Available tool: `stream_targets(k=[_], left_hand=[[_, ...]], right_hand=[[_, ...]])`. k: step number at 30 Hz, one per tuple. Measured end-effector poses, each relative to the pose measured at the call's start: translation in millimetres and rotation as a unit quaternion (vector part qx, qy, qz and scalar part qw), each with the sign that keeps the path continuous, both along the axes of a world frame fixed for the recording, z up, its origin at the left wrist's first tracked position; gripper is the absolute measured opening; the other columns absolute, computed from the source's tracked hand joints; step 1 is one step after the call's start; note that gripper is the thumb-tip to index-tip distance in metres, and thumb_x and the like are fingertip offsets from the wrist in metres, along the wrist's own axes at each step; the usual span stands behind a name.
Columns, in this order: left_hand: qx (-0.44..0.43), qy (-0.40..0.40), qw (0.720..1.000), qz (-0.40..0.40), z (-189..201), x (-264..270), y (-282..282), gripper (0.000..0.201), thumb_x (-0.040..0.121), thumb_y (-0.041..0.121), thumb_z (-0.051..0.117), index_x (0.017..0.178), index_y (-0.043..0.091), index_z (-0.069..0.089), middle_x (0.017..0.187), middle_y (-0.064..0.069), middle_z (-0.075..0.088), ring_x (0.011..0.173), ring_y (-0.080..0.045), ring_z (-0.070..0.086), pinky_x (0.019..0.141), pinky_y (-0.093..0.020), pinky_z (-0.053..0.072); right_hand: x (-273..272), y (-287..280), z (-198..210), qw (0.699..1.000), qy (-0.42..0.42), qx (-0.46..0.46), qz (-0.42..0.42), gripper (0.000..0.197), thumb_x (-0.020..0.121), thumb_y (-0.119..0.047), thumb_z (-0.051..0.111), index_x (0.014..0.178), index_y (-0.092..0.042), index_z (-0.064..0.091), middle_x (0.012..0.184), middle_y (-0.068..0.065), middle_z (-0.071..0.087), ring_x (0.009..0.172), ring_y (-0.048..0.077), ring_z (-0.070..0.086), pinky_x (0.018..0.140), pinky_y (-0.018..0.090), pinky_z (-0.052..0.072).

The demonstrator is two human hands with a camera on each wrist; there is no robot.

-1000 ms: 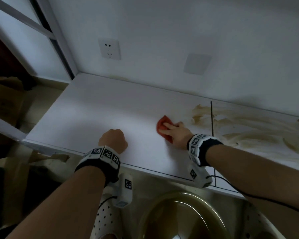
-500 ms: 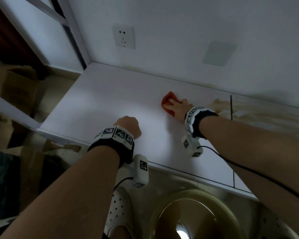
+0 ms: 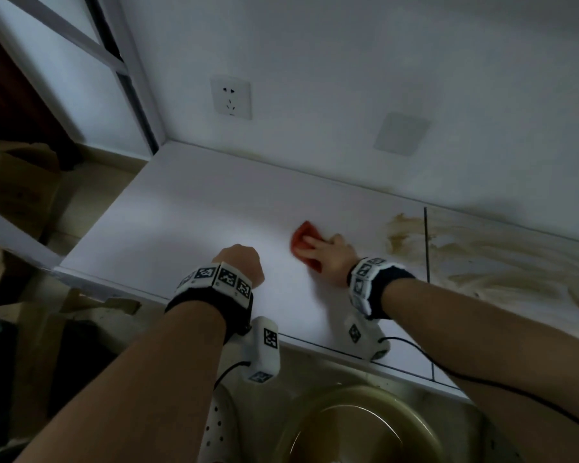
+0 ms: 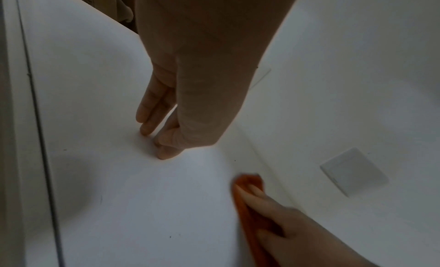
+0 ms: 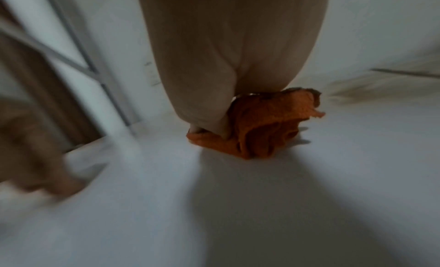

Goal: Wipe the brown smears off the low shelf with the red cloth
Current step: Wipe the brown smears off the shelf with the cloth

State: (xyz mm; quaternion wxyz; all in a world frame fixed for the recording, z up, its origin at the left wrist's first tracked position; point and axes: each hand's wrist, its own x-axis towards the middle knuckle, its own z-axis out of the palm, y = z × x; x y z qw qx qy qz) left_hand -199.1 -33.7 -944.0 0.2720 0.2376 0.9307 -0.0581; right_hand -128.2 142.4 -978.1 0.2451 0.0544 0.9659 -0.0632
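The white low shelf (image 3: 181, 228) runs along the wall. Brown smears (image 3: 401, 235) lie by a seam and spread over the right panel (image 3: 498, 272). My right hand (image 3: 318, 245) presses the red cloth (image 3: 303, 238) onto clean shelf just left of the smears, fingers laid straight over it. The left wrist view shows those fingers (image 4: 257, 195) on the cloth (image 4: 247, 179). In the blurred right wrist view the cloth (image 5: 266, 124) is bunched under the hand (image 5: 204, 128), a smear (image 5: 371, 88) beyond. My left hand (image 3: 241, 262) holds nothing, its fingertips (image 4: 157, 131) on the shelf.
A wall socket (image 3: 231, 100) and a blank plate (image 3: 400, 133) sit above the shelf. Cardboard boxes (image 3: 17, 188) stand left of the shelf end. Below its front edge are a metal basin (image 3: 358, 426) and a white perforated shoe (image 3: 218, 429).
My right hand slid the cloth back towards the wall, then forward again, staying left of the seam. The left hand kept its place on the shelf.
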Motion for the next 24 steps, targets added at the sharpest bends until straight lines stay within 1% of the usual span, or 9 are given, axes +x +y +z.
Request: stream_targets(k=[2,4,8,12,16,17,21,23,24], left_hand=[[-0.005,0.002,1.000,-0.003,2,3,-2,0.015,0.088,0.010,0.044,0.083,0.006,0.058,0.103,-0.011,0.064,0.100,-0.027,0.063,0.082,-0.029,0.050],[-0.007,0.002,1.000,-0.001,1,4,-4,0.021,0.089,0.011,0.044,0.095,0.004,0.063,0.109,-0.012,0.065,0.102,-0.027,0.063,0.083,-0.029,0.050],[-0.001,-0.003,1.000,0.006,0,4,-7,0.028,0.091,0.010,0.043,0.063,0.008,0.047,0.101,-0.013,0.064,0.095,-0.027,0.063,0.080,-0.030,0.048],[0.010,0.002,1.000,0.010,1,7,-8,0.026,0.094,0.011,0.041,0.069,0.008,0.046,0.114,-0.013,0.063,0.108,-0.027,0.060,0.090,-0.030,0.047],[0.009,0.005,1.000,0.029,-1,9,-9,0.034,0.094,0.009,0.041,0.060,0.011,0.039,0.078,-0.005,0.053,0.088,-0.023,0.053,0.079,-0.030,0.044],[0.010,0.003,0.999,0.033,-1,11,-9,0.033,0.094,0.009,0.041,0.061,0.010,0.041,0.078,-0.004,0.052,0.088,-0.023,0.052,0.078,-0.030,0.042],[-0.006,-0.019,1.000,0.011,-5,17,-14,0.025,0.094,0.011,0.040,0.073,0.008,0.054,0.117,-0.010,0.063,0.103,-0.025,0.059,0.089,-0.030,0.047],[-0.014,-0.017,1.000,0.000,-6,23,-17,0.027,0.094,0.014,0.041,0.105,0.007,0.064,0.129,-0.008,0.059,0.111,-0.023,0.057,0.095,-0.030,0.046],[-0.014,-0.016,1.000,-0.001,-6,28,-18,0.033,0.094,0.014,0.042,0.119,0.007,0.061,0.133,-0.007,0.056,0.118,-0.023,0.055,0.098,-0.030,0.044]], right_hand=[[-9,-18,-1,1.000,-0.011,-0.009,0.024,0.053,0.099,-0.025,0.037,0.144,-0.048,0.021,0.159,-0.016,0.004,0.130,0.034,0.024,0.107,0.045,0.027],[-14,-20,-1,0.999,-0.020,-0.009,0.025,0.054,0.099,-0.023,0.036,0.144,-0.050,0.020,0.158,-0.017,0.003,0.132,0.032,0.022,0.107,0.046,0.026],[3,12,0,0.999,-0.020,-0.006,-0.034,0.055,0.099,-0.021,0.033,0.145,-0.048,0.018,0.159,-0.015,0.000,0.136,0.035,0.019,0.111,0.049,0.021],[40,59,-1,0.994,-0.046,0.022,-0.096,0.061,0.098,-0.020,0.035,0.148,-0.043,0.008,0.160,-0.009,-0.004,0.140,0.037,0.018,0.116,0.049,0.017],[78,50,0,0.991,-0.031,0.005,-0.132,0.059,0.099,-0.021,0.037,0.146,-0.047,0.014,0.159,-0.016,-0.001,0.139,0.034,0.016,0.110,0.050,0.024],[82,40,1,0.993,-0.019,0.000,-0.119,0.058,0.099,-0.021,0.037,0.145,-0.048,0.016,0.158,-0.016,0.000,0.137,0.033,0.019,0.108,0.047,0.027],[80,-7,1,0.999,0.004,-0.041,-0.031,0.057,0.097,-0.022,0.043,0.143,-0.050,0.024,0.158,-0.017,0.008,0.133,0.028,0.023,0.106,0.041,0.028],[77,-31,1,0.998,0.000,-0.056,0.009,0.056,0.096,-0.022,0.045,0.142,-0.049,0.027,0.157,-0.017,0.011,0.133,0.027,0.023,0.106,0.042,0.028],[79,-40,2,0.998,-0.002,-0.061,0.023,0.056,0.096,-0.022,0.046,0.141,-0.049,0.029,0.157,-0.017,0.012,0.132,0.027,0.023,0.105,0.042,0.029]])
